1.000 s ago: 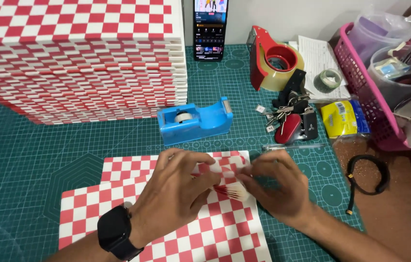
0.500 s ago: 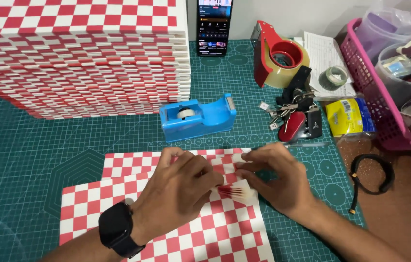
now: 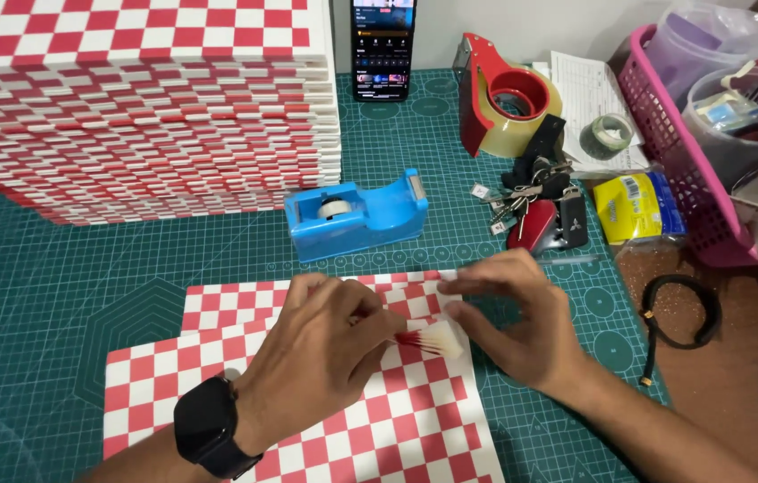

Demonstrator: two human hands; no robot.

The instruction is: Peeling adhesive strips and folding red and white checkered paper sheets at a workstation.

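Both hands having shifted slightly right: left hand (image 3: 325, 358) and right hand (image 3: 513, 322) are pinching, fingers together, a small strip (image 3: 428, 338) over the red-and-white checkered sheet (image 3: 379, 420) near the blue tape dispenser (image 3: 356, 215); keeping it taut and flat is advisable.

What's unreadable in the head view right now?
- Small red-and-white piece: blurred, partly covered by left hand; its kind is unclear.
- Right hand: fingertip grip unclear.
- Checkered sheet: cut by bottom edge.
- Pink basket: contents jumbled, cut by right edge.
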